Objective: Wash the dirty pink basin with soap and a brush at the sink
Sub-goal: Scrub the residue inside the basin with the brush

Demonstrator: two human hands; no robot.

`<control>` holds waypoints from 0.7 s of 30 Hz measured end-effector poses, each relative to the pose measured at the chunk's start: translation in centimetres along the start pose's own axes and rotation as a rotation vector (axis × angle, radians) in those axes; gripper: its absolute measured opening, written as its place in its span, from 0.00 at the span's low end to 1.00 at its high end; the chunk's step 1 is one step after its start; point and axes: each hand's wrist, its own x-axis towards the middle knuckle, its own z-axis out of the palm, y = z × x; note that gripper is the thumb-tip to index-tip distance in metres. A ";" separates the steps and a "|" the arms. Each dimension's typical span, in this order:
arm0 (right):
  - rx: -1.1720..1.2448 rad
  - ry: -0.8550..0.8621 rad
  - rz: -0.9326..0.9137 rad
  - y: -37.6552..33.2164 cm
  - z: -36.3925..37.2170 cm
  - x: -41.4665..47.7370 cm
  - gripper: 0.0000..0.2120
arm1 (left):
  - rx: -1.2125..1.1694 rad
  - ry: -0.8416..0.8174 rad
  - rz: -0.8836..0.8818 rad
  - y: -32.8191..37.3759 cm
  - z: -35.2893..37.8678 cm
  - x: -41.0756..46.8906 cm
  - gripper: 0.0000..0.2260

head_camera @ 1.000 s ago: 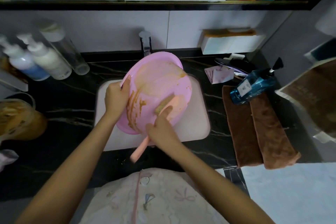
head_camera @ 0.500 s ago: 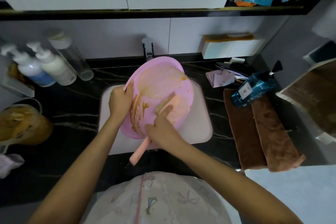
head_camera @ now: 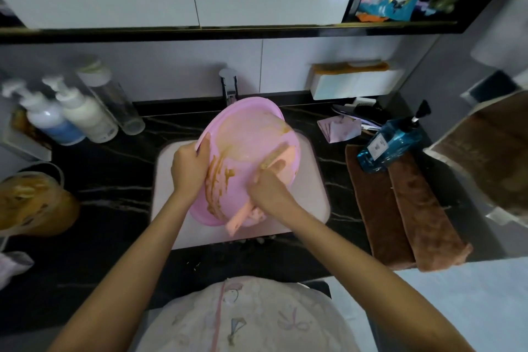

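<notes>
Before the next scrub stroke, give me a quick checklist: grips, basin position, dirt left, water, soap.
1. Left hand grips the pink basin by its rim: ok.
2. Right hand holds the brush, head against the inner wall: ok.
3. Basin tilted over the sink: ok.
4. Inside clean: not ok, brown residue streaks the left wall.
5. Water running from the faucet: cannot tell.
6. Soap on the brush: cannot tell.
</notes>
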 end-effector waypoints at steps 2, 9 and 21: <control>-0.042 -0.126 -0.068 -0.3 1.2 -2.3 0.42 | 0.007 -0.006 -0.022 -0.1 -0.1 0.3 0.23; -0.051 0.008 -0.048 -0.5 -0.1 -0.9 0.36 | -0.009 -0.019 -0.055 -0.7 0.1 0.7 0.24; -0.159 0.129 -0.095 0.1 2.9 -0.3 0.43 | 0.005 -0.006 -0.138 -1.1 -0.5 1.3 0.25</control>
